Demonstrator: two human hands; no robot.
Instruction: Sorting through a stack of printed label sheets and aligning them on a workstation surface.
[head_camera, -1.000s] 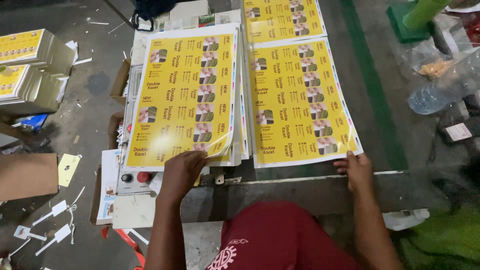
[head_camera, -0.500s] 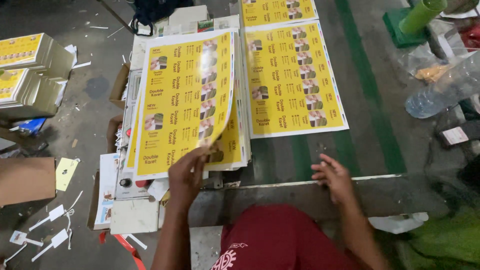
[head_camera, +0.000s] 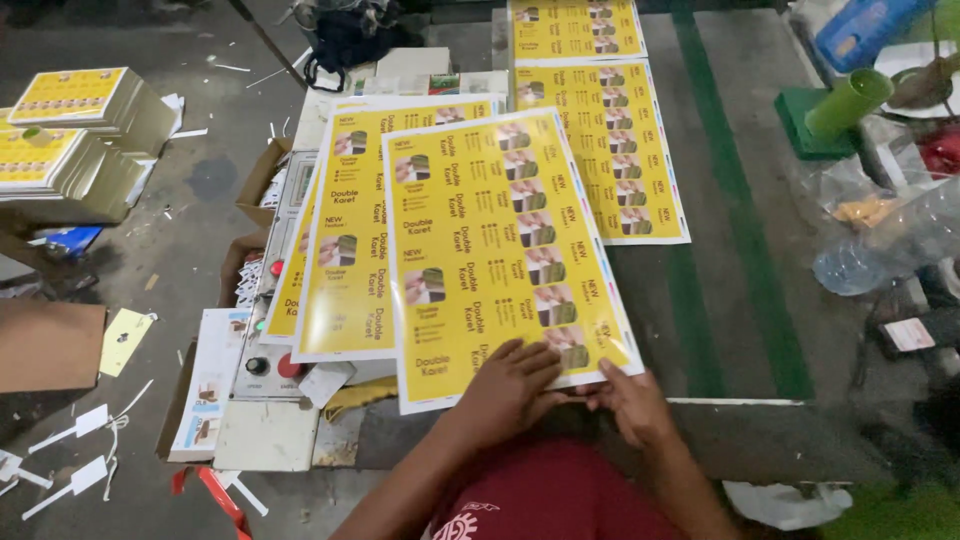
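A glossy yellow printed sheet (head_camera: 495, 250) lies slanted across the dark table, overlapping the stack of like yellow sheets (head_camera: 345, 250) to its left. My left hand (head_camera: 510, 385) grips the sheet's near edge, fingers on top. My right hand (head_camera: 630, 400) pinches the near right corner of the same sheet. Another yellow sheet (head_camera: 615, 150) lies flat farther back on the right, and one more (head_camera: 575, 28) beyond it.
The dark table (head_camera: 745, 300) carries green stripes and a white-edged front. A control box with red and green buttons (head_camera: 265, 345) sits left of the stack. Bundles of yellow prints (head_camera: 70, 130) rest at far left. A plastic bottle (head_camera: 875, 250) and green roll (head_camera: 850, 100) lie right.
The top sheet has come off the left stack and moved right, now lying slanted. My right hand has moved left from the table edge onto its near corner.
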